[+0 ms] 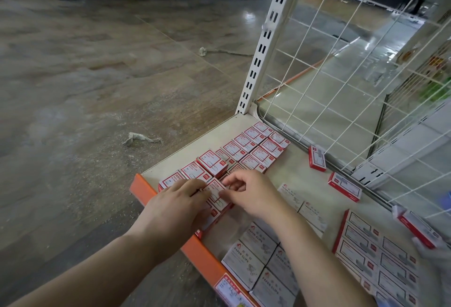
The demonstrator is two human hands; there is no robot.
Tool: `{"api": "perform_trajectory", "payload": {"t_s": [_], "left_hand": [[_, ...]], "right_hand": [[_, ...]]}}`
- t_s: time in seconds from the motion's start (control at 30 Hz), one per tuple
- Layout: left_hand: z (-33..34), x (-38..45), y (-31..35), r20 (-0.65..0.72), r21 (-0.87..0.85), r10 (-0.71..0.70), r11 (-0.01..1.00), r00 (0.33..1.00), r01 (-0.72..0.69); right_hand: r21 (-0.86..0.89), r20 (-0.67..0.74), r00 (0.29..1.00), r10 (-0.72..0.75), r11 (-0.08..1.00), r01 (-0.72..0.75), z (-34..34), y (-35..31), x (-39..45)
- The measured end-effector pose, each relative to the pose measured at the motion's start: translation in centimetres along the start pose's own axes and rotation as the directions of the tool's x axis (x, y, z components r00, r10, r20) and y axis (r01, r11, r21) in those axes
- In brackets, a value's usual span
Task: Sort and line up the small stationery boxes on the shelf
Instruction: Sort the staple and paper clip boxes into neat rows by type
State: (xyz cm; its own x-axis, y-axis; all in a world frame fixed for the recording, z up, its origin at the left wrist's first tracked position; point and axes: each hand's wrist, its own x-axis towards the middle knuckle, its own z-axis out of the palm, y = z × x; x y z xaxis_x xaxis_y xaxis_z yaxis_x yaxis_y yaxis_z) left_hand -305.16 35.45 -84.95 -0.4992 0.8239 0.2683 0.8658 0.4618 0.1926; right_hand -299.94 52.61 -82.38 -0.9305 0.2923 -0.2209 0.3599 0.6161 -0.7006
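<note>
Both hands are working one red-and-white box (218, 193) at the shelf's (307, 175) nine o'clock end: the left hand (180, 199) is pressing it flat-fingered, the right hand (251, 192) is pinching its three o'clock edge. Judging by the rows (253, 148) running toward one o'clock, it should be sliding in squarely, flush against its neighbours.

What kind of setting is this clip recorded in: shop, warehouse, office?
Most likely a retail shop being stocked. A display shelf with an orange price rail and price label, a white wire-grid back panel, and rows of identical paper clip boxes under both hands point to that.
</note>
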Motion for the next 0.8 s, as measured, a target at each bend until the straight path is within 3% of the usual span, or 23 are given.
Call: {"api": "perform_trajectory", "payload": {"t_s": [0.3, 0.53, 0.67, 0.8], "left_hand": [[-0.1, -0.1, 0.1, 0.043, -0.021, 0.006, 1.000, 0.999, -0.005], [-0.3, 0.0, 0.1, 0.003, -0.029, 0.003, 1.000, 1.000, -0.003], [-1.0, 0.3, 0.5, -0.001, -0.001, -0.040, 0.999, 0.999, 0.040], [-1.8, 1.6, 2.3, 0.049, -0.087, -0.088, 0.992, 0.995, 0.092]], "right_hand": [[-0.015, 0.003, 1.000, -0.017, 1.000, 0.017, 0.1, 0.1, 0.1], [-0.020, -0.007, 1.000, -0.029, 0.999, 0.029, -0.1, 0.3, 0.0], [-0.002, -0.042, 0.999, -0.004, 1.000, 0.004, -1.0, 0.7, -0.9], [-0.033, -0.089, 0.996, 0.028, 0.999, -0.032, -2.6, 2.0, -2.3]]}}
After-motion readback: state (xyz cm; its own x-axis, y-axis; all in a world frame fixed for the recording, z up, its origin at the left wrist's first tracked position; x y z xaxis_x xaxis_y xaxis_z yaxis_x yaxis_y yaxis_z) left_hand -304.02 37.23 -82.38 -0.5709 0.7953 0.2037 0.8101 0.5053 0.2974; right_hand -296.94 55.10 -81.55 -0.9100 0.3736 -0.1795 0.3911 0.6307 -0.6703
